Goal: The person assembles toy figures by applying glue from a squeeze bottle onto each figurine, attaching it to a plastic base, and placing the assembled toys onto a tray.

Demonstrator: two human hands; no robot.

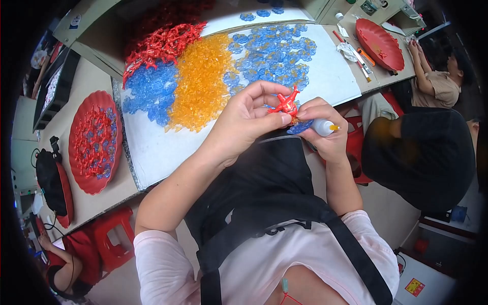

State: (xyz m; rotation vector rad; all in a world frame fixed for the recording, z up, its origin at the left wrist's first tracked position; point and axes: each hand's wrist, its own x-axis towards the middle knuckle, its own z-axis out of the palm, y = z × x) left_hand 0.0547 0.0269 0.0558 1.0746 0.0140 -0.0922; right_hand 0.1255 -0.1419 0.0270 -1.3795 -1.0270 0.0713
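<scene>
Between the fingertips of my left hand (246,119) is a small glossy red figurine (285,104) with spread limbs. My right hand (328,132) is closed around a small white squeeze bottle (323,127) with a yellowish tip. Its thumb and finger also pinch a translucent blue base piece (300,127) just under the figurine; whether the two parts touch is hard to see. Both hands meet over my black apron, at the near edge of the white work sheet (168,162).
On the sheet lie piles of red figurines (173,46), blue pieces (150,91) and amber pieces (201,76), with spread-out blue pieces (274,56) beyond. A red tray (76,168) of joined pieces stands left, another red tray (376,30) far right. People sit nearby on both sides.
</scene>
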